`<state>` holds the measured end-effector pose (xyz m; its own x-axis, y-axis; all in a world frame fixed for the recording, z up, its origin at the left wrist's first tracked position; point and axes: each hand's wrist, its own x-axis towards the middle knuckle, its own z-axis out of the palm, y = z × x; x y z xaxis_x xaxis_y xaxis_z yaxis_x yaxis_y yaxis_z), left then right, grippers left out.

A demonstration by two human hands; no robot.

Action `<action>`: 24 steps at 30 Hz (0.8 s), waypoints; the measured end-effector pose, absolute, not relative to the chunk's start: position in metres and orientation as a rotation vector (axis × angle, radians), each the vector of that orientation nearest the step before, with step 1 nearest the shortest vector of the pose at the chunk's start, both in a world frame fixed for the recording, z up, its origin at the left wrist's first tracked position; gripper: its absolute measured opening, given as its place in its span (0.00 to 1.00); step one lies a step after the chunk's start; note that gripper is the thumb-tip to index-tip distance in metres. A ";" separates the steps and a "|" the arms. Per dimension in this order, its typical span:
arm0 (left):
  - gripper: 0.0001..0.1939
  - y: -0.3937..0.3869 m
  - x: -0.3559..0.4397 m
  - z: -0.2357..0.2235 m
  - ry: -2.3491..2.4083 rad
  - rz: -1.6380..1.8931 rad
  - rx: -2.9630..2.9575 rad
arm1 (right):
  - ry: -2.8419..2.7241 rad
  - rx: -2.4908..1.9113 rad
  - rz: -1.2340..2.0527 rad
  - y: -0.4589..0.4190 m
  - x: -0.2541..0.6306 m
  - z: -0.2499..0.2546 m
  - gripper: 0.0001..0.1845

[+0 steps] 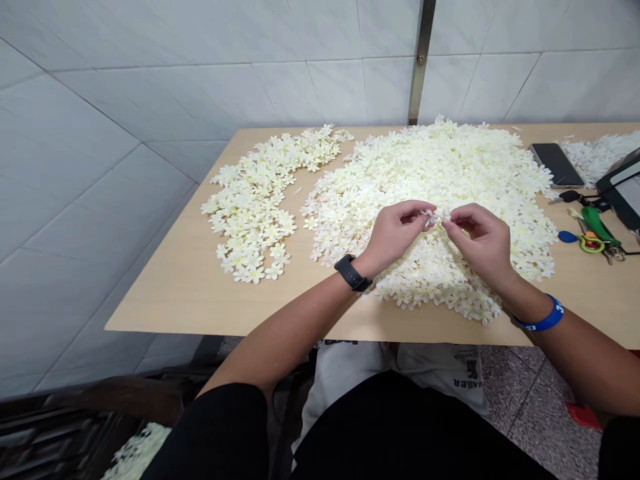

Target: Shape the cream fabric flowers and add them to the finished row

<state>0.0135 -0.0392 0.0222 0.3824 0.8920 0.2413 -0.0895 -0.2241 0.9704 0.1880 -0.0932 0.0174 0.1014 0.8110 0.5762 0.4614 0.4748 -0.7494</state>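
Above a big heap of cream-white artificial flowers (450,160), my two hands meet fingertip to fingertip. My left hand (397,233), with a black watch at the wrist, pinches a small white artificial flower (429,217) between thumb and fingers. Close against it, my right hand (483,240) has thumb and index finger pinched at a pale yellowish flower (441,218). Whether the two pieces are joined I cannot tell, as the fingertips partly cover them. A blue band circles my right wrist.
Left on the wooden table (170,293) lies a curved pile of similar flowers (260,207). At the right are a phone (556,165), keys with a green tag (600,227), a dark box (623,187) and small white pieces (607,157). A tiled wall (330,87) borders the table's back.
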 end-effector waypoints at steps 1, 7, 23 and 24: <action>0.05 -0.038 0.013 0.023 0.786 1.084 1.479 | -1.531 -1.150 0.362 -0.093 0.188 0.017 0.02; 0.11 -0.034 0.009 0.028 0.883 1.085 1.404 | -1.504 -1.141 0.349 -0.091 0.190 0.015 0.04; 0.06 -0.031 0.007 0.029 0.897 1.010 1.536 | -1.480 -1.180 0.361 -0.092 0.190 0.016 0.03; 0.07 -0.031 0.006 0.030 0.906 0.994 1.539 | -1.479 -1.185 0.363 -0.092 0.190 0.016 0.03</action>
<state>0.0062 -0.0315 0.0298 0.3693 0.9189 0.1385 0.0532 -0.1697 0.9841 0.1900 -0.0921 0.0158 0.1587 0.8120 0.5616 0.4598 0.4426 -0.7699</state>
